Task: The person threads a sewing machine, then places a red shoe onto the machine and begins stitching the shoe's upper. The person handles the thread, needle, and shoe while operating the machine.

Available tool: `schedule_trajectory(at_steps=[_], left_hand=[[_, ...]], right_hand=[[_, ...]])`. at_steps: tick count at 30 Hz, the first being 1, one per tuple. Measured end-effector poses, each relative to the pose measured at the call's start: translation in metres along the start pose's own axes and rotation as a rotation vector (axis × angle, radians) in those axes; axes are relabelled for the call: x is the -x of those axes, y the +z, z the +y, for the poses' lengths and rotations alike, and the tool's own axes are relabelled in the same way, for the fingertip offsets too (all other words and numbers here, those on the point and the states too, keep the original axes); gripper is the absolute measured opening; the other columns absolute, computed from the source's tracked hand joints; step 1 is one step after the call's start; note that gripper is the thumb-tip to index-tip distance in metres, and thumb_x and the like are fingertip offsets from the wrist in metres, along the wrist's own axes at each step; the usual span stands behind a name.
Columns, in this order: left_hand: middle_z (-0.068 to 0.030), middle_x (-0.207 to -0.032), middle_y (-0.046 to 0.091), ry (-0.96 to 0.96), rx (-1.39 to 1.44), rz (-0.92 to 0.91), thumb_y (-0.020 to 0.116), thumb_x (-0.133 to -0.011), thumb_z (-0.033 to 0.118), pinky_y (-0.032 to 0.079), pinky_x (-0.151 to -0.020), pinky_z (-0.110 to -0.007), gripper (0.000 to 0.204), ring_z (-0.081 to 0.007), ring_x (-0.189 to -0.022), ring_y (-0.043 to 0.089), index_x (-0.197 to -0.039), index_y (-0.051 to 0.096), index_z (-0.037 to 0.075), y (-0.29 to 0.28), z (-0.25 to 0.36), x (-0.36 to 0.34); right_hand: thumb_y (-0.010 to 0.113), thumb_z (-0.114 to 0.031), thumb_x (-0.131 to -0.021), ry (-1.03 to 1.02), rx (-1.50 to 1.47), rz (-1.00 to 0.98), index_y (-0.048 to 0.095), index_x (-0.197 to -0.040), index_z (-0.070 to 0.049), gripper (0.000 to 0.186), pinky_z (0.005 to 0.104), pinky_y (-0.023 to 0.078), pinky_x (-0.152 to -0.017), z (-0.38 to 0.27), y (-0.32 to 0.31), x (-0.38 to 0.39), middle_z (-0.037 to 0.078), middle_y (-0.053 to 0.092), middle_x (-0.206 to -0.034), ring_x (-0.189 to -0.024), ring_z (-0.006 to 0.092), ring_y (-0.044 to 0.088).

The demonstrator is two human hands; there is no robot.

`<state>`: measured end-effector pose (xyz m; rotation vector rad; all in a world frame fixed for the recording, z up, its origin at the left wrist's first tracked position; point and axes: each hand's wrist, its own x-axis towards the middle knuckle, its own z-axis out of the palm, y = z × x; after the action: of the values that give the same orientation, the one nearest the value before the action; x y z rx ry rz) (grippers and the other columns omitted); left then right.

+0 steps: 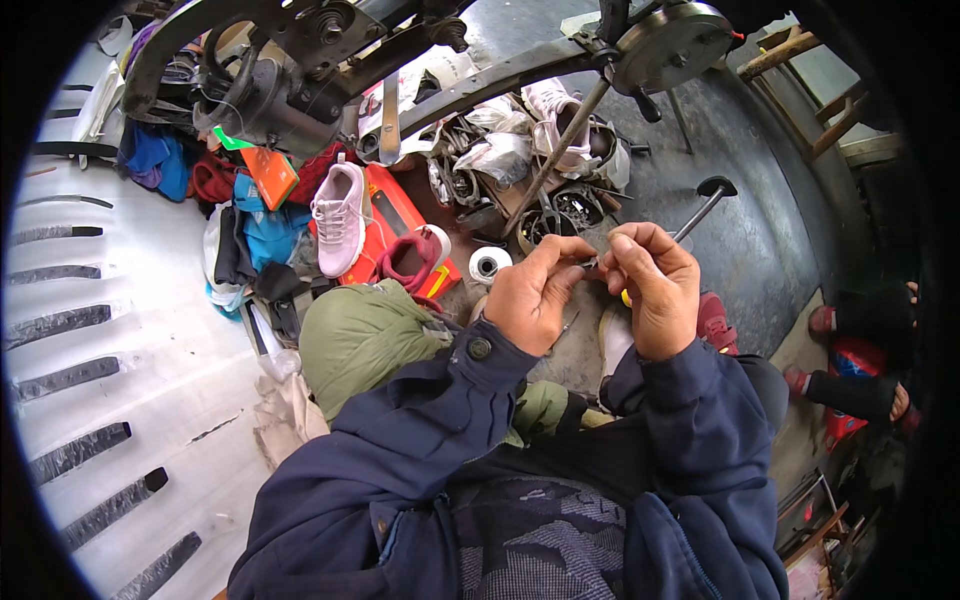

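Grip of both hands, left hand (pixel 527 300) and right hand (pixel 655 290), pinches a small metal piece (pixel 590 263) between fingertips.

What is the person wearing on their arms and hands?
Both arms are in dark navy blue jacket sleeves of thick cloth. The left cuff has a round dark button. The left hand and the right hand are bare: no gloves, and no rings or watch that can be seen.

One pink sneaker (pixel 339 216); one white thread spool (pixel 488 264); two hands (pixel 532 297); one orange box (pixel 400 222).
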<state>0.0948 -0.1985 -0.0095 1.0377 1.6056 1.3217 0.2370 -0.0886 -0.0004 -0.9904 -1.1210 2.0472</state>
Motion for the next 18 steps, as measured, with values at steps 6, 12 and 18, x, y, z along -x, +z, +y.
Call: schedule_trajectory(at_steps=[6, 12, 18], left_hand=[[-0.0079, -0.108, 0.076, -0.105, 0.148, -0.054, 0.056, -0.110, 0.006, 0.051, -0.086, -0.026, 0.019, -0.0097, -0.098, 0.069, -0.127, 0.058, -0.002, 0.0023, -0.0038, -0.0019], [-0.0111, -0.107, 0.076, -0.001, 0.102, -0.028, 0.055, -0.109, 0.003, 0.052, -0.085, -0.026, 0.017, -0.0139, -0.101, 0.073, -0.124, 0.058, -0.003, 0.0051, -0.0015, -0.0007], [-0.0105, -0.105, 0.076, -0.001, 0.059, -0.047, 0.058, -0.108, 0.003, 0.054, -0.085, -0.026, 0.014, -0.0138, -0.100, 0.073, -0.121, 0.062, -0.003, 0.0008, 0.0008, -0.0020]], right_hand=[[0.072, -0.011, -0.102, 0.026, -0.175, 0.028, 0.072, -0.110, 0.000, 0.013, 0.0229, 0.050, -0.067, 0.0017, -0.0051, -0.0020, 0.004, 0.072, -0.088, -0.070, 0.0084, 0.063], [0.071, -0.015, -0.103, -0.037, -0.004, 0.008, 0.071, -0.108, -0.003, 0.013, 0.0208, 0.046, -0.064, -0.0027, -0.0036, 0.0003, 0.004, 0.071, -0.086, -0.067, 0.0062, 0.060], [0.071, -0.016, -0.103, -0.060, 0.039, -0.007, 0.071, -0.109, -0.002, 0.015, 0.0191, 0.042, -0.059, -0.0023, -0.0020, 0.0013, 0.004, 0.072, -0.085, -0.067, 0.0057, 0.060]])
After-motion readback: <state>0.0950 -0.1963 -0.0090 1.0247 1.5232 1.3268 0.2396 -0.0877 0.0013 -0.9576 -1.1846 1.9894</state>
